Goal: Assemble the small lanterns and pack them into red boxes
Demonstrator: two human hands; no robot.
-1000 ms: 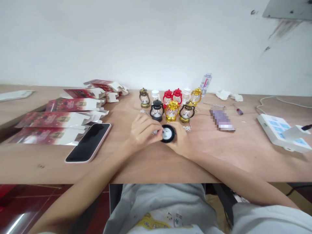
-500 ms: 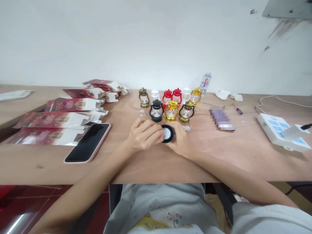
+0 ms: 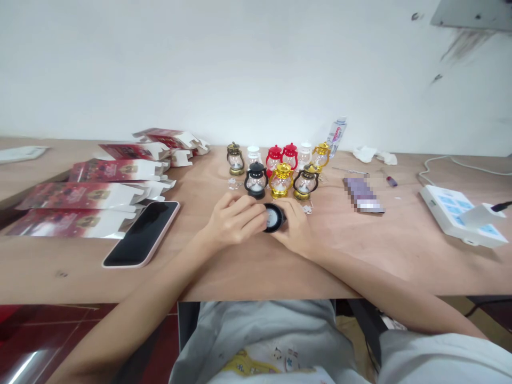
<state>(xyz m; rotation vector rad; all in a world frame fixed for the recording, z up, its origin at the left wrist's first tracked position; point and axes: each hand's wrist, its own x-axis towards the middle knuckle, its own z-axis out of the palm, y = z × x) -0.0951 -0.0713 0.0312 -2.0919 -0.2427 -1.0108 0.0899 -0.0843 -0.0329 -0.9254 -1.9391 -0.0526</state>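
Observation:
In front of me a small black lantern (image 3: 273,218) is tipped so that its round base, with a pale disc in a black rim, faces me. My right hand (image 3: 296,228) wraps its fingers around the lantern's right side. Against the left of the rim press the curled fingers of my left hand (image 3: 239,221); its fingertips are hidden, so I cannot make out what they pinch. Just beyond my hands stand a black lantern (image 3: 256,181), a gold lantern (image 3: 281,182) and a bronze lantern (image 3: 306,182). Behind them is a row of several more in red, white, gold and bronze.
Several flattened red printed boxes (image 3: 80,194) lie at the left, beside a phone (image 3: 142,234). At the right are a purple pixelated item (image 3: 364,196), a small screwdriver-like tool (image 3: 391,181), crumpled tissue (image 3: 365,154) and a power strip (image 3: 448,221). A bottle (image 3: 338,136) leans near the wall.
The black lantern's base has tilted slightly in my hands. Both hands stay close around it, and the view has shifted a little.

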